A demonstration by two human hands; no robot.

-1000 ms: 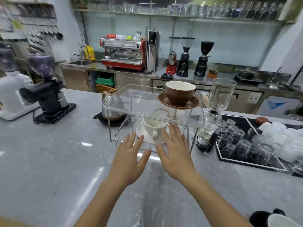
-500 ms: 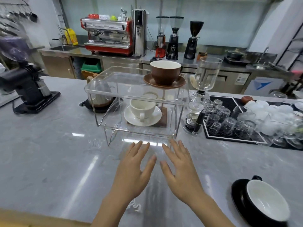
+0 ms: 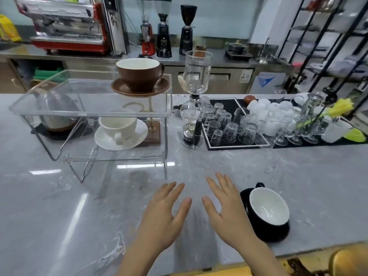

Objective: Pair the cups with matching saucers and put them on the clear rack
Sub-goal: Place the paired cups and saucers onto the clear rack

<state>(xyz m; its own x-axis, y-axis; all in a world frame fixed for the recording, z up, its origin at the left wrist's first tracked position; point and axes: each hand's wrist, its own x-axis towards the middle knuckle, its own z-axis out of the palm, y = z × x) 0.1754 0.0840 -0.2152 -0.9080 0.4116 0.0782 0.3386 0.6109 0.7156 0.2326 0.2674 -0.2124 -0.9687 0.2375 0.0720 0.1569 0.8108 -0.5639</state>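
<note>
Brown cup [image 3: 139, 73]: on its brown saucer [image 3: 140, 89], clear rack [image 3: 89, 112] top.
White cup [image 3: 118, 126]: lower shelf.
Black cup [image 3: 267, 211]: beside right hand [image 3: 226, 210].
Left hand [image 3: 166, 212]: flat, fingers spread, empty, like the right.

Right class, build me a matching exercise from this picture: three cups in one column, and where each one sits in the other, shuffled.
Things:
1. brown cup
2. white cup
3. black cup

Places:
A. on the counter beside the right hand
B. top shelf of the clear rack
C. lower shelf of the clear rack

Pairs: 1-B, 2-C, 3-A
</note>
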